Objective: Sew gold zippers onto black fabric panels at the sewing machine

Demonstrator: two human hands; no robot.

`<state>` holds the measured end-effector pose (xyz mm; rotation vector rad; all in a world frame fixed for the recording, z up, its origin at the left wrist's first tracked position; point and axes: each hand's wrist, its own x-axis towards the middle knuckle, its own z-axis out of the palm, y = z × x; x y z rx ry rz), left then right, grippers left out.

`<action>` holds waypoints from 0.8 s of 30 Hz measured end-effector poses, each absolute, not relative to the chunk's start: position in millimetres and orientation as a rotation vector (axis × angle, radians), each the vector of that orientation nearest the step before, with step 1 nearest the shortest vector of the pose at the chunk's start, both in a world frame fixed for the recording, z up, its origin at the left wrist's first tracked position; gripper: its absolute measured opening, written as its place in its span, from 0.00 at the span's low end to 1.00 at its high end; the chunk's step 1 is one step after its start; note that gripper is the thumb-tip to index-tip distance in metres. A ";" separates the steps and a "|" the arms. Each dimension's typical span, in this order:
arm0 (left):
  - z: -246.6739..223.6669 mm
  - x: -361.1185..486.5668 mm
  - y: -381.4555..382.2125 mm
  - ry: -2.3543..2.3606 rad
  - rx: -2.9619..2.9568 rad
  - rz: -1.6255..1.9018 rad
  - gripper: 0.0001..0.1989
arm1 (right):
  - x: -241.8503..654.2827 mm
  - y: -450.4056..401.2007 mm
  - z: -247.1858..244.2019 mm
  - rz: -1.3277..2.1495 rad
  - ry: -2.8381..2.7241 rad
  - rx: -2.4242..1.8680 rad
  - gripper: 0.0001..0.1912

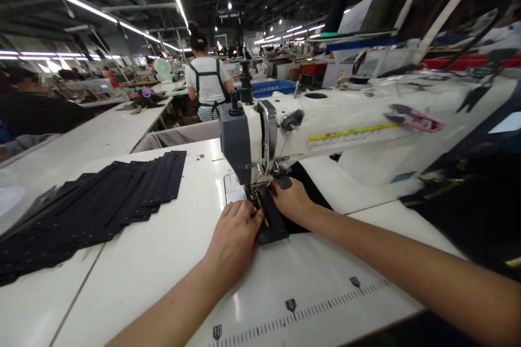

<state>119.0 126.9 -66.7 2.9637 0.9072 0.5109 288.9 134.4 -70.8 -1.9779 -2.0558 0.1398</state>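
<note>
A white sewing machine (350, 119) with a grey head stands over the white table. Under its needle area lies a black piece (273, 227) with a zipper (264, 214) along it. My left hand (236, 230) presses on the piece's left edge beside the zipper, fingers bent together. On the right side, my right hand (295, 200) rests against the piece near the presser foot, its fingers curled and partly hidden by the machine. Another black piece (315, 190) lies beneath and behind my right hand.
Overlapping black pieces (109, 200) spread over the table's left side. A printed ruler (317, 312) runs along the front edge. Pink-handled snips (423, 120) rest on the machine arm. Behind stand a blue crate (272, 88) and a person in a green apron (208, 78).
</note>
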 end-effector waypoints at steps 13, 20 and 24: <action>-79.2 103.8 107.9 0.578 3.152 0.852 0.14 | 285.7 46.3 -85.5 -0.003 -2.201 -1.037 0.14; -70.9 109.9 116.7 0.564 3.194 0.823 0.14 | 290.0 54.6 -81.1 0.036 -2.206 -1.008 0.13; -67.9 112.1 123.9 0.531 3.193 0.809 0.14 | 292.9 61.4 -81.9 0.056 -2.204 -1.046 0.10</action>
